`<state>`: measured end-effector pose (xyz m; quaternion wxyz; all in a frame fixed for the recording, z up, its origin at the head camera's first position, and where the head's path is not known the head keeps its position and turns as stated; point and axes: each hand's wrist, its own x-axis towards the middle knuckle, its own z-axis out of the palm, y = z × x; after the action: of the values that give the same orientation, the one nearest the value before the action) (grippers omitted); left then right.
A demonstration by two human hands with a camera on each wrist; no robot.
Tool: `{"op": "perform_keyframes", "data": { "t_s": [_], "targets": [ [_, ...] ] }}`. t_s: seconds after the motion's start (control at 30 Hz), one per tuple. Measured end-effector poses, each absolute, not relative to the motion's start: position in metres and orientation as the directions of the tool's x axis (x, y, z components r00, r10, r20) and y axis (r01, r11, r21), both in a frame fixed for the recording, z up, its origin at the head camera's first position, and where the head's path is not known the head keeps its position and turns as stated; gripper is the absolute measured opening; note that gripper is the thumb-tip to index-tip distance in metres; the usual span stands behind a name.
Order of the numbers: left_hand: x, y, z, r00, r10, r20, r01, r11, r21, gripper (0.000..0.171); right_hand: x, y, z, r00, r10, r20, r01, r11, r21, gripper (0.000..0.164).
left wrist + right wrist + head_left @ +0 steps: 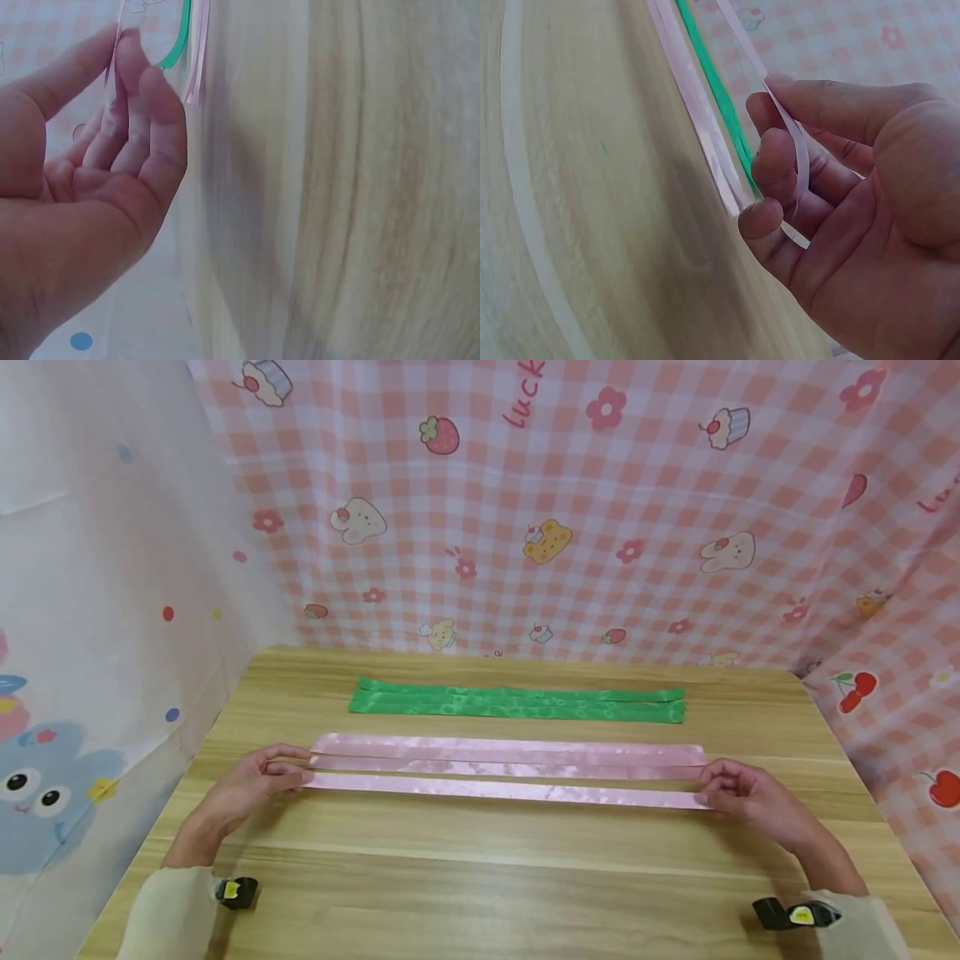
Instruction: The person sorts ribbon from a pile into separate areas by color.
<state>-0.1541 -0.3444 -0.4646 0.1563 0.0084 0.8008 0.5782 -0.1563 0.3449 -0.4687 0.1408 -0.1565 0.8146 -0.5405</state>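
Note:
A shiny pink ribbon (502, 789) stretches flat between both hands, raised off the table in the wrist views. My left hand (251, 785) pinches its left end between thumb and fingers. At the other end, my right hand (757, 802) pinches the ribbon (744, 39), whose tail curls down inside the fingers. Just behind lie more pink ribbon strips (510, 750), side by side on the table. Farther back, several green ribbon strips (517, 702) rest in a flat row, partly overlapping.
The wooden table (480, 885) extends to a back edge against a pink checked cloth (480, 510). White patterned cloth (112, 568) hangs on the left. Small black devices with yellow labels sit at both wrists, beside the cream sleeves (168, 910).

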Motion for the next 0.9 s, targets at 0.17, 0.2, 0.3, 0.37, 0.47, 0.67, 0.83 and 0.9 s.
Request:
{"op": "perform_keyframes", "data": {
  "t_s": [0.17, 0.2, 0.3, 0.37, 0.47, 0.67, 0.83, 0.9],
  "targets": [
    [-0.155, -0.345, -0.467, -0.96, 0.12, -0.254, -0.199, 0.343, 0.918, 0.043, -0.157, 0.354, -0.475, -0.929, -0.363, -0.069, -0.078, 0.375, -0.924, 0.016],
    [-0.155, -0.345, -0.468, -0.96, 0.115, -0.255, -0.203, 0.341, 0.918, 0.043, -0.157, 0.355, -0.476, -0.937, -0.34, -0.078, -0.064, 0.388, -0.92, 0.016],
    [-0.156, -0.345, -0.47, -0.961, 0.111, -0.254, -0.207, 0.322, 0.924, 0.042, -0.157, 0.357, -0.478, -0.957, -0.267, -0.112, -0.012, 0.423, -0.906, 0.019],
    [-0.156, -0.345, -0.47, -0.96, 0.105, -0.259, -0.217, 0.304, 0.928, 0.043, -0.158, 0.358, -0.479, -0.965, -0.219, -0.141, 0.03, 0.443, -0.896, 0.02],
    [-0.156, -0.343, -0.47, -0.96, 0.089, -0.266, -0.231, 0.288, 0.929, 0.043, -0.159, 0.36, -0.482, -0.973, -0.177, -0.15, 0.056, 0.448, -0.892, 0.021],
    [-0.155, -0.34, -0.472, -0.962, 0.058, -0.267, -0.238, 0.3, 0.924, 0.047, -0.161, 0.362, -0.486, -0.982, -0.115, -0.151, 0.079, 0.474, -0.877, 0.024],
    [-0.157, -0.339, -0.475, -0.964, 0.022, -0.266, -0.244, 0.329, 0.912, 0.05, -0.163, 0.361, -0.489, -0.985, -0.081, -0.153, 0.091, 0.508, -0.857, 0.027],
    [-0.158, -0.339, -0.475, -0.963, 0.004, -0.27, -0.253, 0.344, 0.904, 0.051, -0.163, 0.361, -0.491, -0.986, -0.07, -0.148, 0.092, 0.515, -0.852, 0.028]
  ]
}}
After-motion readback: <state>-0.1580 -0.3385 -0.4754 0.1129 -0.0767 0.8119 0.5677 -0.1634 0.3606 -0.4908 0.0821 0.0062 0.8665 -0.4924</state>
